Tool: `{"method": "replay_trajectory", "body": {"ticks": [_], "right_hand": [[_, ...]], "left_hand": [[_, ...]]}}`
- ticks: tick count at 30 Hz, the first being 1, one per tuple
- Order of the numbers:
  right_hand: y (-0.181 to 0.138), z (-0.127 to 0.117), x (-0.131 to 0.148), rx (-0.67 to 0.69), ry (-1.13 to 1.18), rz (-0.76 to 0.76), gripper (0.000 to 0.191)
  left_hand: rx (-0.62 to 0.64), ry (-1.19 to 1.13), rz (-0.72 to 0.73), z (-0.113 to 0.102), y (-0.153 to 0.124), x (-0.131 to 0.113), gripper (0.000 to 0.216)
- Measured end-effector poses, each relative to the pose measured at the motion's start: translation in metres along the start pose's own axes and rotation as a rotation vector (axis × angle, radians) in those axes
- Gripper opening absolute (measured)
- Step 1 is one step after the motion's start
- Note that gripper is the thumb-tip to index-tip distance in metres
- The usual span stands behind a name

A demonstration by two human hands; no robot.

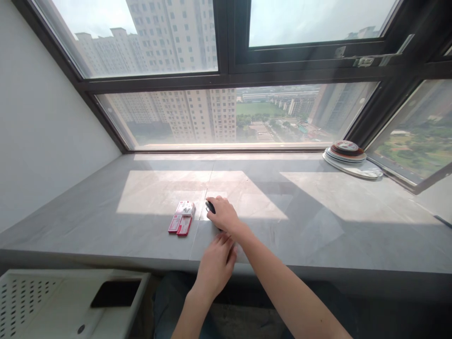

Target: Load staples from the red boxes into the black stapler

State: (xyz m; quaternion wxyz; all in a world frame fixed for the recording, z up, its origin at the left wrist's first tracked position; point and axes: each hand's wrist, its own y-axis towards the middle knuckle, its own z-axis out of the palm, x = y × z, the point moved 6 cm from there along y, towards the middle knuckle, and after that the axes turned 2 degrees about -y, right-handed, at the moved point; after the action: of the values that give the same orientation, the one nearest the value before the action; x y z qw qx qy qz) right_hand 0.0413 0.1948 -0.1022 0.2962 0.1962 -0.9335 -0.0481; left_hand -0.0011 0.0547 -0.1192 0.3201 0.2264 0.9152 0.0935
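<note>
My right hand (223, 214) is closed around a small black object with a shiny metal end (210, 206), which looks like a stapler; most of it is hidden by the fingers. Just below, my left hand (218, 258) rests at the front of the grey stone sill (151, 235), its fingers loosely bent and partly covered by the right wrist. Nothing shows in it. Left of the right hand lies a group of small red-and-white boxes (184, 226), side by side and touching. Something small and silvery is on the far white one (185, 207).
A stack of plates (348, 157) stands in the far right corner by the window (226, 117). Below the sill's front edge, at lower left, is a white perforated unit (45, 301) with a dark rectangular recess (115, 294). Sunlit patches cross the sill.
</note>
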Motion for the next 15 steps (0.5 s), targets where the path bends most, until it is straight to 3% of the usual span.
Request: {"method": "replay_trajectory", "body": {"ticks": [7,11,15], "right_hand": [[-0.072,-0.066,-0.071,-0.107,0.070,-0.024,0.059],[-0.094,-0.072,-0.081,-0.223,0.096,0.038,0.046],[-0.093,-0.071,-0.074,-0.348,0.108,0.059,0.031]], "left_hand": [[-0.047,0.020,-0.107,-0.012,0.023,0.006,0.025],[-0.072,0.093,0.006,0.000,0.043,-0.002,0.037],[0.048,0.174,0.074,0.027,0.052,-0.005,0.053]]}}
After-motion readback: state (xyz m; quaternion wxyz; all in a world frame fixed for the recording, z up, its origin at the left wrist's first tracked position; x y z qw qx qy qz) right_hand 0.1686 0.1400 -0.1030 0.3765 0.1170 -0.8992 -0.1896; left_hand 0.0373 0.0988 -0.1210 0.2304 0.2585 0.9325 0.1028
